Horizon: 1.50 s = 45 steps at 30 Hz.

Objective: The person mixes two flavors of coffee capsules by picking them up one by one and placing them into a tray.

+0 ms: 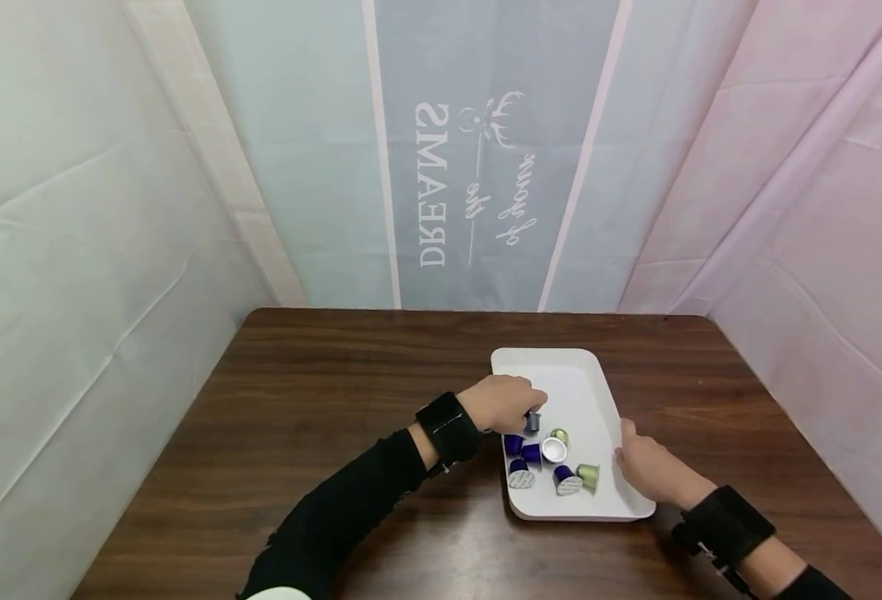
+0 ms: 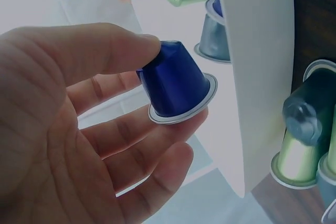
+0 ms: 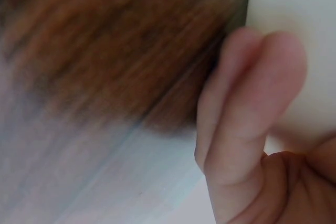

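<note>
My left hand (image 1: pixel 503 402) is over the left side of a white tray (image 1: pixel 583 392). In the left wrist view it pinches a dark blue coffee capsule (image 2: pixel 176 85) between thumb and fingers, its rimmed end tilted downward. My right hand (image 1: pixel 654 467) holds the tray's right edge, with fingers against the white side in the right wrist view. Inside the tray, several capsules lie loosely in the near left part: a grey-blue capsule (image 1: pixel 533 422), a purple-blue capsule (image 1: pixel 567 478), a green capsule (image 1: pixel 588 475) and one showing its white lid (image 1: pixel 553 451).
The tray stands on a dark wooden table (image 1: pixel 321 383), right of its middle. More capsules, including a green capsule (image 2: pixel 296 161), appear beside the white wall in the left wrist view. Fabric curtains (image 1: pixel 298 125) hang behind and at both sides.
</note>
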Available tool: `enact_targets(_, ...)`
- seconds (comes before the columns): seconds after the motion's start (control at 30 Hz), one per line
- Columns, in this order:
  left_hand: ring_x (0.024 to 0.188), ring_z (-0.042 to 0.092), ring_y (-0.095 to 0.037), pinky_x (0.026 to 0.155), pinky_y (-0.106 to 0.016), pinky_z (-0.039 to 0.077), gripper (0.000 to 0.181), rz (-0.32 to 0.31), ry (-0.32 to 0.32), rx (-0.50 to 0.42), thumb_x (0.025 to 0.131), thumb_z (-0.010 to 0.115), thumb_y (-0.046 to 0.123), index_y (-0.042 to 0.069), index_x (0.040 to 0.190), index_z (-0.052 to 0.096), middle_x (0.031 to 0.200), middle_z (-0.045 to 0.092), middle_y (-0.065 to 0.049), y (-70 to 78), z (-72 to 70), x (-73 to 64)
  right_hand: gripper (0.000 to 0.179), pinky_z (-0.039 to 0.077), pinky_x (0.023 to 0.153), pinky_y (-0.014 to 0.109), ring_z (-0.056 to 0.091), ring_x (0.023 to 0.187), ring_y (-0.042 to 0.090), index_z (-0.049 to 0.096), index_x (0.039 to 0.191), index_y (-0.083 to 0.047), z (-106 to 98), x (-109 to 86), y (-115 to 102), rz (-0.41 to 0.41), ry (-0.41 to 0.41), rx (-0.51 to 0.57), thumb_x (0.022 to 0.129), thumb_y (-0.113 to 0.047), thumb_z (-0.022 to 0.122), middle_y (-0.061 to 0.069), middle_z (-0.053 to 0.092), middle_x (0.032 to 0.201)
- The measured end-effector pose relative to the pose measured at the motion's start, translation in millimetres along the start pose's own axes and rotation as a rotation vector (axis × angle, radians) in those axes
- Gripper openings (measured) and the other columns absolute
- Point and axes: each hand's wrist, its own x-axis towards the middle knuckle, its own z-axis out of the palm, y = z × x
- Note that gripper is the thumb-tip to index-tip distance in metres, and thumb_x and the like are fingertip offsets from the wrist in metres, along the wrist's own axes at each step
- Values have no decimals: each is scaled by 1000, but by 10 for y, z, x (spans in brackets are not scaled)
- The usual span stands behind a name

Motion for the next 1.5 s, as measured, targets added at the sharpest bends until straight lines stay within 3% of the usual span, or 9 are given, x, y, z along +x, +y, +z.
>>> enact_targets(0.23,75,48,-8,62,-21,40,19,-4,-5,-25,89,59,10,18,106,61,91,58,5,-54,82,13,53,50,67,39,61,81,23,14,129,24,17,35,-47,0,-5,7,96,-6,44,32,59,93)
enact_targets(0.4,78,51,-8,63,-23,43,18,-3,-2,-37,91,59,14,17,109,61,98,60,2,-166,16,-89,53,49,65,38,61,80,22,14,129,24,33,32,-36,9,-10,9,96,-5,43,30,59,90)
enact_targets(0.57,71,48,-10,62,-23,40,12,-34,19,-74,94,56,15,13,105,61,91,56,2,-401,-40,-277,52,49,66,39,61,81,23,15,128,24,41,13,-12,4,-7,13,96,-5,43,31,59,92)
enact_targets(0.73,68,45,-10,61,-23,37,6,-79,38,-132,94,57,14,13,97,62,80,51,4,-622,2,-463,51,49,63,37,62,77,22,16,127,24,54,4,10,-11,4,10,95,-3,44,28,60,86)
enact_targets(0.97,76,52,-11,67,-27,45,15,-129,28,-177,91,62,19,12,105,64,91,58,2,-871,135,-783,52,49,64,36,61,78,21,15,128,23,99,2,11,2,-8,25,95,-5,45,31,59,92)
enact_targets(1.1,74,52,-12,66,-30,45,20,-171,58,-218,90,64,23,12,106,64,93,59,-1,-1001,239,-1029,52,48,62,35,60,76,20,16,128,23,99,4,1,-2,-11,22,96,-5,45,29,59,88)
enact_targets(1.2,77,52,-13,68,-31,46,27,-189,74,-258,89,67,29,11,109,64,97,59,-2,-1057,314,-1188,52,48,63,36,61,77,21,15,128,23,77,2,-9,8,-12,26,96,-5,45,29,59,88)
enact_targets(1.37,89,56,-17,76,-36,47,44,-205,43,-361,84,70,40,10,116,62,107,59,-4,-1069,424,-1385,53,50,66,39,62,82,24,15,128,23,27,4,-9,18,-15,26,96,-6,45,33,58,95)
enact_targets(1.5,84,53,-14,73,-34,47,48,-195,38,-407,79,73,45,13,113,62,104,58,-1,-1061,505,-1482,54,50,68,40,62,83,25,14,129,24,-22,23,-6,22,-19,25,96,-6,44,35,57,97)
